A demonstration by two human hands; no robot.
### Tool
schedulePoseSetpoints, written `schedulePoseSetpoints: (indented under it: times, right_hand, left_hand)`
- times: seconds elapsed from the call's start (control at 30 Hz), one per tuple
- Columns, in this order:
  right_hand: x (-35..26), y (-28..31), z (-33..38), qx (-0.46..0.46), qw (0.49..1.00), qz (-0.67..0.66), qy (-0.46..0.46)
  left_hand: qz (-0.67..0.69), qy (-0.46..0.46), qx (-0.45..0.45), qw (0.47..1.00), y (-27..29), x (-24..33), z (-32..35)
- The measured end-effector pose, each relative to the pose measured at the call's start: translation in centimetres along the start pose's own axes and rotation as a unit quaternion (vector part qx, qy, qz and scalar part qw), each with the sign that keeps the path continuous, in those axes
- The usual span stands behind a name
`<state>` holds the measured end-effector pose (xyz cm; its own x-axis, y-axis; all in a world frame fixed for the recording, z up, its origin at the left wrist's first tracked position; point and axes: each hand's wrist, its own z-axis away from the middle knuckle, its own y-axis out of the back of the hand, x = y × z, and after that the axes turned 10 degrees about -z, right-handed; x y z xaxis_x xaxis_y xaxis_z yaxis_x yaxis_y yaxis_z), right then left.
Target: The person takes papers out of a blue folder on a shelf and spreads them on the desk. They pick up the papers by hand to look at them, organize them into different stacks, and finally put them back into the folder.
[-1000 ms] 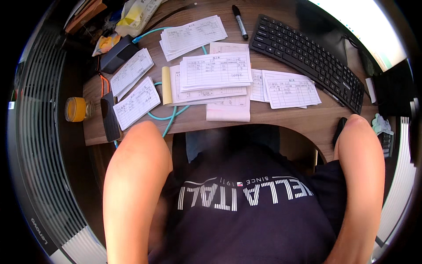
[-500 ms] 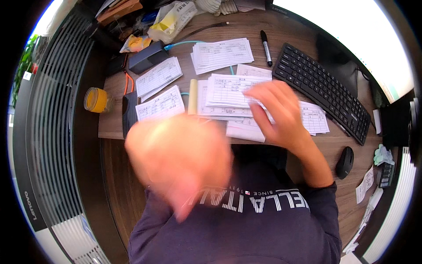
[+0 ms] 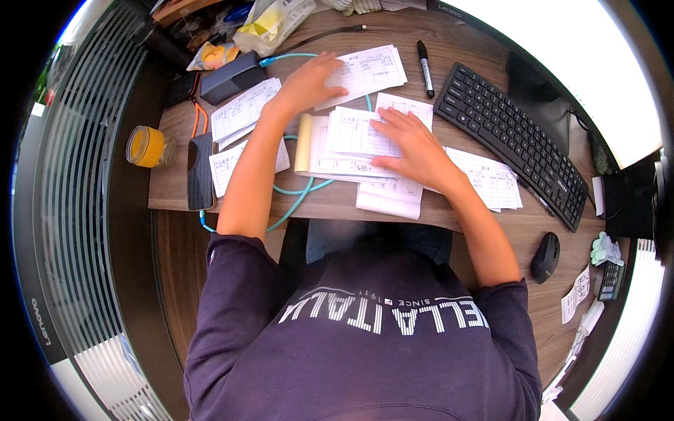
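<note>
My left hand point(image 3: 309, 85) reaches to the far stack of printed slips point(image 3: 375, 70), its fingers stretched over that stack's left edge. Fingers spread, my right hand point(image 3: 415, 146) rests on the right side of the middle pile of slips point(image 3: 349, 133). That pile lies on a pad with a yellow bound edge point(image 3: 303, 144). More slips point(image 3: 242, 112) sit left of my left forearm, and another bundle point(image 3: 222, 168) is partly covered by it. Loose forms point(image 3: 488, 179) fan out beyond my right wrist. Below the pile, a pinkish-white pad point(image 3: 388, 200) meets the desk's near edge.
A black keyboard point(image 3: 512, 140), marker point(image 3: 425, 69) and mouse point(image 3: 545, 257) occupy the right side. At left are a phone point(image 3: 201, 172), a dark box point(image 3: 233, 76) and a jar with yellow contents point(image 3: 146, 146). A teal cable point(image 3: 298, 203) loops over the near edge.
My left hand, blurred and raised over the near edge before, has moved away from me to the far stack. My right hand has shifted slightly left and farther, its fingers now flatter on the pile.
</note>
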<state>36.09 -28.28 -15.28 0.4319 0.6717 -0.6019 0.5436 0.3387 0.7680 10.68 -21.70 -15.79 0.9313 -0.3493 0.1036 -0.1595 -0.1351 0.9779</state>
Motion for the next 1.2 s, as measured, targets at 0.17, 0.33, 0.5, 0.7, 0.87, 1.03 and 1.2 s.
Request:
schedulePoseSetpoints:
  times: [0.17,0.33,0.5,0.7,0.87,1.03,1.2]
  right_hand:
    - [-0.1,0.9,-0.2,-0.011,0.997,-0.074,-0.022]
    - [-0.5,1.3,0.2,-0.027,0.991,-0.126,-0.031]
    - [-0.5,1.5,0.4,0.007,0.990,-0.144,-0.010]
    - [-1.5,1.7,1.0,0.019,0.974,-0.215,-0.070]
    - [-1.4,0.9,1.6,0.100,0.994,-0.047,-0.003]
    - [-1.5,0.9,2.5,0.106,0.994,0.004,-0.026]
    - [-1.0,0.2,3.3,0.125,0.991,0.009,-0.039]
  left_hand:
    - [0.022,0.001,0.005,1.000,0.0,0.1,0.4]
    - [0.046,0.002,0.009,0.999,0.3,0.5,0.5]
    - [0.079,-0.005,0.029,0.996,0.8,0.8,0.6]
    - [0.057,0.001,0.060,0.997,2.0,1.8,0.7]
    - [0.057,0.002,0.011,0.998,2.4,2.2,0.9]
    - [0.040,0.050,0.086,0.994,3.6,4.1,2.5]
    - [-0.024,-0.058,0.103,0.993,4.5,8.3,7.9]
